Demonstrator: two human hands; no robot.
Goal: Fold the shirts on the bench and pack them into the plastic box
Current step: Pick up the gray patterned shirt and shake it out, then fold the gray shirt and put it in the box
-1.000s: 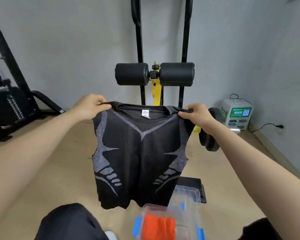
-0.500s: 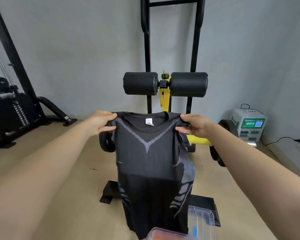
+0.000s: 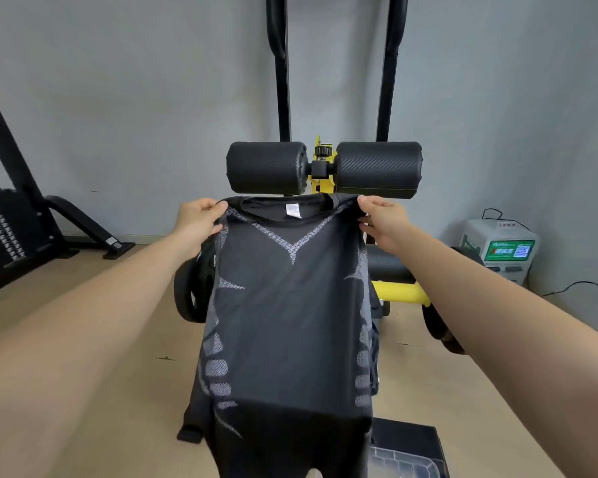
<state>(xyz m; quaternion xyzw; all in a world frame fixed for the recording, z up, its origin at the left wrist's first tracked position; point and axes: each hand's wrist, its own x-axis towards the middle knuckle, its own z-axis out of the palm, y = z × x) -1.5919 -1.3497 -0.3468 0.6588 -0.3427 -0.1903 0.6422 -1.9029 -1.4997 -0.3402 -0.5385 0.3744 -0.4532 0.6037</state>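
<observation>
Nearest, at the bottom right edge of view: corner of a clear box [image 3: 403, 460] on the floor, just right of the hanging hem; contents not readable. Next, shirt [image 3: 290, 326]: black knit with grey mesh panels, spread along the bench [image 3: 399, 294], pad hidden beneath, only a yellow bar showing to the right. Hem end drooping over the bench's near end; collar end lifted at the far end, just short of the rollers [image 3: 377, 169]. Long axis near to far, straight away from the camera; collar toward the wall, hem pointing back. Front face up, judging by the neck label visible inside the collar. Held at the left-side shoulder by left hand [image 3: 197, 220], cloth nipped between thumb and curled fingers; held the same way at the other shoulder by right hand [image 3: 382, 219], closed on fabric, nothing else in either grip. Taut between the two holds, few wrinkles. Handling, as judged: light, thin, limp, stretchy; too soft to keep a crease unaided, likely to slide on a smooth pad. Best holds: shoulder seams as now for laying flat, then side edges at the grey panels for folding inward, then hem for bringing up to collar. Not fragile; snagging of the mesh the only worry.
</observation>
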